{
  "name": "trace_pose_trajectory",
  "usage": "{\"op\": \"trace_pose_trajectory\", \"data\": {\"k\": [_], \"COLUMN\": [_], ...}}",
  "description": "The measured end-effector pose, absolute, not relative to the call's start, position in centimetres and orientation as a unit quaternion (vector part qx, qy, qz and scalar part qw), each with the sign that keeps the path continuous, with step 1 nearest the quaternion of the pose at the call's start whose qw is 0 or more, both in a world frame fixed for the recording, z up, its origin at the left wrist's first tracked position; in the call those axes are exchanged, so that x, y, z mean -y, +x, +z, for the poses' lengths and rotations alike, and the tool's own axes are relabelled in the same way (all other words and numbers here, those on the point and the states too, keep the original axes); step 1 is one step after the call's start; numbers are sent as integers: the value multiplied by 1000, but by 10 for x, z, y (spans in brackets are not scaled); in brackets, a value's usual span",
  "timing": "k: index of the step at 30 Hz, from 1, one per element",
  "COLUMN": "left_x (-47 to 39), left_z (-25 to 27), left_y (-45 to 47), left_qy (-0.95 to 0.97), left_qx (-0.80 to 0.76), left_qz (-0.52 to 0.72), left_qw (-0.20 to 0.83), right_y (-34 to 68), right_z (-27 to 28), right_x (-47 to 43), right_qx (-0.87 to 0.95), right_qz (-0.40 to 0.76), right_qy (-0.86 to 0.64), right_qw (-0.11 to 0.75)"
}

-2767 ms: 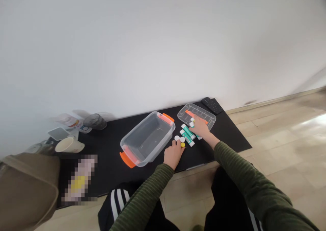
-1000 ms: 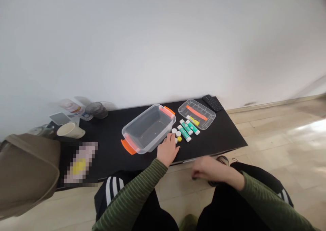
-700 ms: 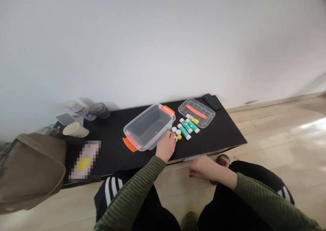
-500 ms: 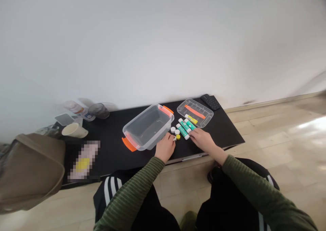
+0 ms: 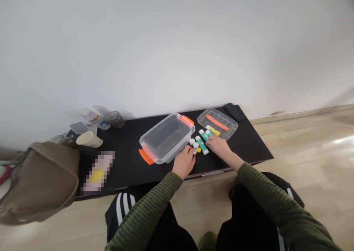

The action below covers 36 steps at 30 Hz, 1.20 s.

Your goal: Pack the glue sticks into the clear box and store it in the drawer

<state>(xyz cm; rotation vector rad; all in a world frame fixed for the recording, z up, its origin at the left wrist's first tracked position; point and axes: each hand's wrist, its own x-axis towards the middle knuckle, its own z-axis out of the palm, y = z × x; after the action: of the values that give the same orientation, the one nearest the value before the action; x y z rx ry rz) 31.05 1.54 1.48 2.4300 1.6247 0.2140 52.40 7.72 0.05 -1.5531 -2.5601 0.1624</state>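
Observation:
My left hand (image 5: 184, 162) has its fingers curled on a small white cap (image 5: 195, 152) beside the clear plastic box (image 5: 155, 136). Two more white caps (image 5: 192, 141) and a yellow cap (image 5: 198, 150) lie just past its fingertips. With bent fingers my right hand (image 5: 220, 147) grips a green-and-white glue stick (image 5: 209, 133), whose near end is hidden. A second such glue stick (image 5: 204, 135) lies partly under the fingers, while a third green glue stick (image 5: 201, 145) lies apart to their left. Behind them a yellow glue stick (image 5: 213, 130) rests against the clear lid (image 5: 231, 127).
A black keyboard-like object (image 5: 235, 112) lies at the back right of the black table (image 5: 128, 169). On the left are a paper cup (image 5: 89, 140), a bottle (image 5: 92, 117), a dark round container (image 5: 114, 119) and a brown bag (image 5: 44, 181). A wall stands behind.
My right hand has shifted slightly back over the green glue sticks, and the leftmost one now lies separated from the other two. My left hand stays by the caps. The view has shifted slightly.

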Motion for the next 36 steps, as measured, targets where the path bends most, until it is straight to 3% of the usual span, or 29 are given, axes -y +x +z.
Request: {"op": "trace_pose_trajectory", "data": {"k": [6,10,13,17,23,29,32,36], "left_x": [-15,-10,-5,1,6,16,9,-16], "left_z": [11,10,9,7,6,4,3,2], "left_y": [305,304,303,300,301,307,305,307], "left_qy": [824,827,834,843,841,856,807,723], "left_qx": [-551,-544,-533,-515,-517,-491,-553,-644], "left_qz": [86,91,103,115,125,136,174,182], "left_qw": [103,106,101,103,97,89,112,171], "right_y": [535,537,528,510,501,500,499,501], "right_z": [26,39,31,-3,-45,-49,-42,-32], "right_x": [-57,-19,22,84,145,138,118,99], "right_qx": [827,848,913,956,950,958,947,943], "right_qz": [117,187,223,173,175,157,153,150], "right_qy": [-515,-430,-306,-219,-92,-182,-226,-266], "right_qw": [194,248,150,-91,-243,-154,-170,-131]}}
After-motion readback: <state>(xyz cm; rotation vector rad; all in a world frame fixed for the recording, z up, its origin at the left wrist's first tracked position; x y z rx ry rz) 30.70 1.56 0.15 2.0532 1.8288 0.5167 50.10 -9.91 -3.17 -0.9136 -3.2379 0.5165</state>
